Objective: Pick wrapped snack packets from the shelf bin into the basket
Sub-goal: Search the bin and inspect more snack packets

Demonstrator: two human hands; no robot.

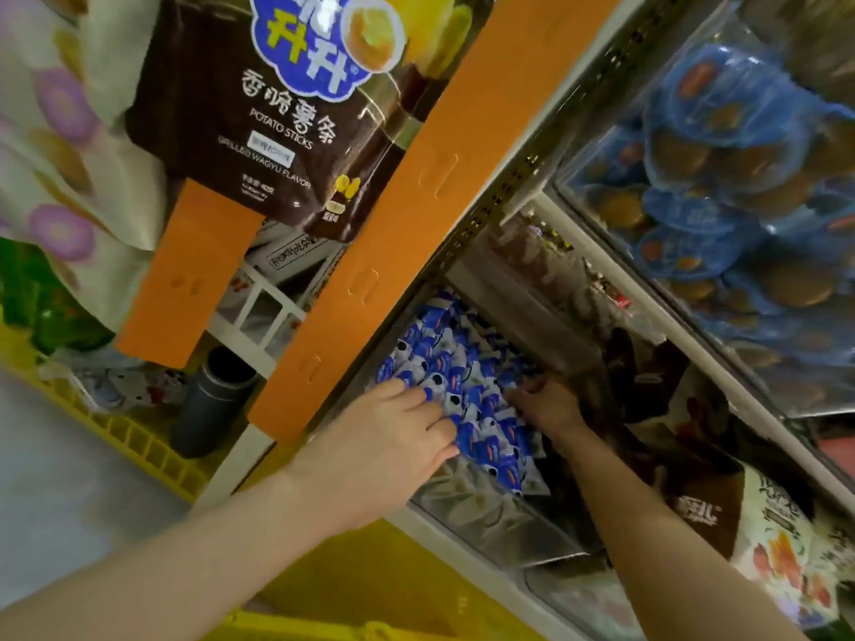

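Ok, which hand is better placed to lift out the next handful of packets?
Probably the right hand: its fingers look curled into the snack packets in the shelf bin, ready to lift. The left hand only lies flat on top, fingers straight.

Both hands were in the shelf bin (490,525)! The left hand (398,423) lay flat, fingers spread over the blue-and-white snack packets (462,363). The right hand (548,404) dug in beside it, fingertips hidden among them. The yellow basket (148,451) sat low left, and a brown potato-sticks bag (259,118) hung above.
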